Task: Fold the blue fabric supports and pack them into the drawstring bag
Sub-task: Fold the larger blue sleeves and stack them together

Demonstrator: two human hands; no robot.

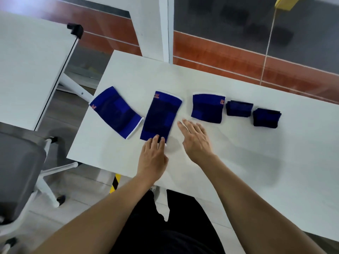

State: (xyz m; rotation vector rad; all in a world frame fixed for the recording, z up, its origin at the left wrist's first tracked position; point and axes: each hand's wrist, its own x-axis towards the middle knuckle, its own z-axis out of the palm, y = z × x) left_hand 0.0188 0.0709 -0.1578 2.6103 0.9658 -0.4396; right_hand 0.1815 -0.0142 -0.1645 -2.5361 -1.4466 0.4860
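Across the middle of the frame, on a smooth white table (256,162), lie five blue knitted pieces: from the left, a tilted support (115,111) with white-edged ends, a long support (161,116), a short support (207,108), and two darker, blocky bundles, a folded support (238,108) and a second folded support (266,118). Small orange marks near the flat pieces' ends are too blurred to read. The left hand (153,156) rests relaxed fingertips on the long support's near end; the right hand (195,140), fingers straight and spread, grasps nothing just right of it.

white rectangular table (238,162): smooth matt top seen | blue knitted cloth supports (161,116): matt, white-edged | grey office chair seat (18,171): matt fabric
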